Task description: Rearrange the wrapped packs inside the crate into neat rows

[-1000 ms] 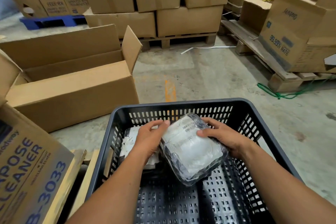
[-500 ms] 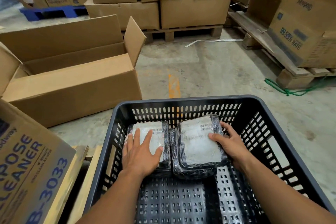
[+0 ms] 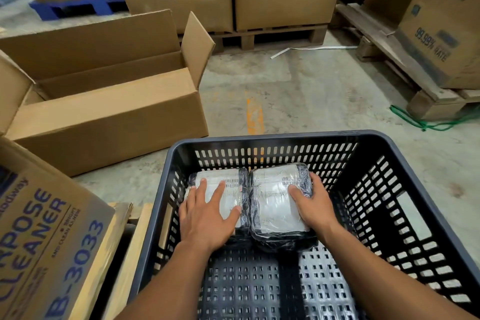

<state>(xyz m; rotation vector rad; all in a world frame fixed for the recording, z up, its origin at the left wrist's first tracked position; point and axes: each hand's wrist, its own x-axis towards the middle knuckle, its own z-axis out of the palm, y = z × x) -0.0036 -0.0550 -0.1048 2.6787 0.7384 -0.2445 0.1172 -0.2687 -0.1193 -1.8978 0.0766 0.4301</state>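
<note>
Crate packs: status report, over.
Left hand flat on left pack. Right hand grips right pack's edge. Packs side by side at crate's far wall. Nothing in the way.

Free room over the bare crate floor (image 3: 259, 288) across the near half and along the right wall. Far-left corner taken by left pack (image 3: 228, 176) and right pack (image 3: 272, 202), touching side by side, by the far wall. Slotted crate walls (image 3: 272, 154) on every side.
</note>
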